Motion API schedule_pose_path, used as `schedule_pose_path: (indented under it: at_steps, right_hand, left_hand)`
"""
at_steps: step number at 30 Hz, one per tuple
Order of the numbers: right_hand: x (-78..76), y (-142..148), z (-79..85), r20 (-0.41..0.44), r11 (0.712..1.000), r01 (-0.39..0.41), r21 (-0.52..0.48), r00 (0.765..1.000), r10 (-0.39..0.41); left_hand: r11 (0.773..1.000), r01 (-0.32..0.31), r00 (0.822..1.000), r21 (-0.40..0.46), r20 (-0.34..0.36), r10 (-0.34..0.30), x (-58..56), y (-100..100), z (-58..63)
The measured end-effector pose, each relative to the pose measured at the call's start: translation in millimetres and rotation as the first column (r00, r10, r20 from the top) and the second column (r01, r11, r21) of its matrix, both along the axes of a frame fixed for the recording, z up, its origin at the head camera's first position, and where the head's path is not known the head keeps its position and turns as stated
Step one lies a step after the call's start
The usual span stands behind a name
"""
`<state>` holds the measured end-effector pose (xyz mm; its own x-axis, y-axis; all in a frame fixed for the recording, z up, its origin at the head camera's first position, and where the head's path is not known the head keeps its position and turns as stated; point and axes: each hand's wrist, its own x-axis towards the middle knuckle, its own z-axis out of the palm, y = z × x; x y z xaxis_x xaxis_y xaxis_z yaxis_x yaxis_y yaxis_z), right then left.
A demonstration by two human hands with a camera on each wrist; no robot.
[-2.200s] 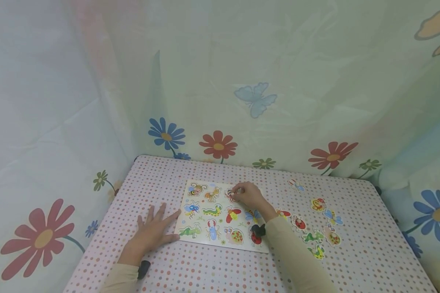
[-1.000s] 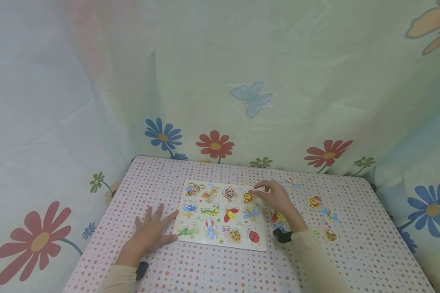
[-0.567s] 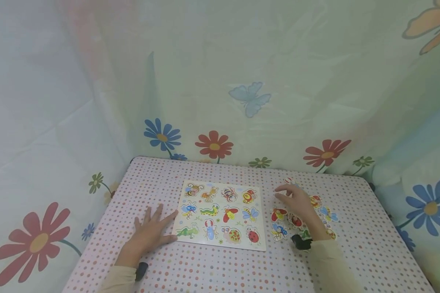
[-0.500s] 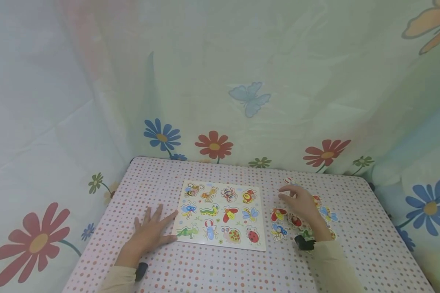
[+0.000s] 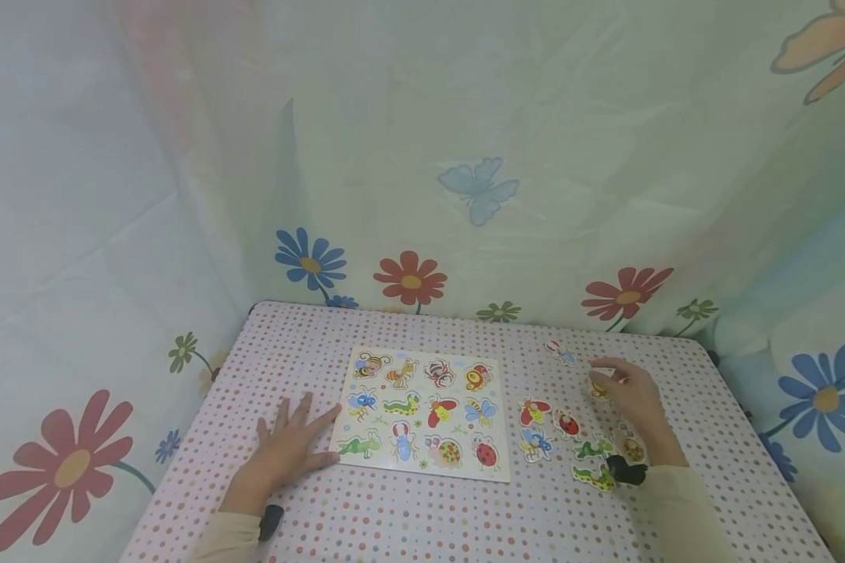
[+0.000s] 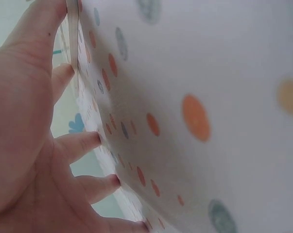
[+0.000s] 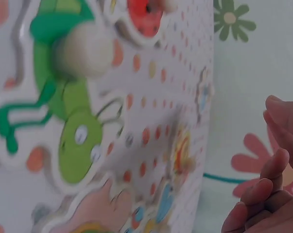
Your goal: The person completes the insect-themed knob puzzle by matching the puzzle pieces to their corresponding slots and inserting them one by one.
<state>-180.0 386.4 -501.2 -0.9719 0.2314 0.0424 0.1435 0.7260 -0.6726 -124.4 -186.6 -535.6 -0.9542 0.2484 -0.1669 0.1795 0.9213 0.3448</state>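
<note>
My left hand point(image 5: 289, 442) lies with fingers spread at the left edge of a white insect puzzle board point(image 5: 501, 403); thumb and forefinger touch that edge. In the left wrist view, the left fingertips point(image 6: 112, 180) rest on the dotted tabletop. My right hand point(image 5: 634, 395) hovers over the loose pieces, thumb and forefinger apart, just above a red-and-yellow bug piece point(image 5: 599, 389) that it partly covers. Nothing shows between the right fingers point(image 7: 265, 187) in the right wrist view. Nearby lie a ladybug piece point(image 5: 568, 423) and a knobbed grasshopper piece point(image 7: 77, 141).
Also loose right of the board are a stag beetle piece point(image 5: 560, 353), a red-winged bug piece point(image 5: 534, 410), a blue mosquito piece point(image 5: 535, 444), a caterpillar piece point(image 5: 594, 477) and a snail piece point(image 5: 634, 450). A flowered curtain point(image 5: 366, 172) hangs behind the dotted table point(image 5: 394, 520).
My right hand has left the spider picture in the board's top row and moved right, past the board's edge, over the loose pieces. The left hand stays put.
</note>
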Motion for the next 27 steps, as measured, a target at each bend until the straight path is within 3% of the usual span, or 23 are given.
schedule_pose_path:
  at_steps: [6, 20, 27]
  right_hand:
    - [-1.3, 15.5, -8.5, 0.068, 0.998, 0.069, 0.007, 0.995, -0.07]
    - [-7.6, 37.4, -26.1, 0.15, 0.992, 0.113, -0.049, 0.983, -0.104]
    - [-6.7, 37.0, -25.7, 0.201, 0.99, 0.122, -0.069, 0.974, -0.106]
  left_hand:
    - [1.0, 0.012, 1.0, -0.015, -0.003, -0.012, -0.9, -0.9, -0.9]
    - [1.0, 0.012, 1.0, -0.025, -0.012, -0.012, -2.1, -0.4, -0.8]
    - [0.999, 0.002, 1.0, -0.032, -0.002, -0.002, -3.3, -0.6, -4.1]
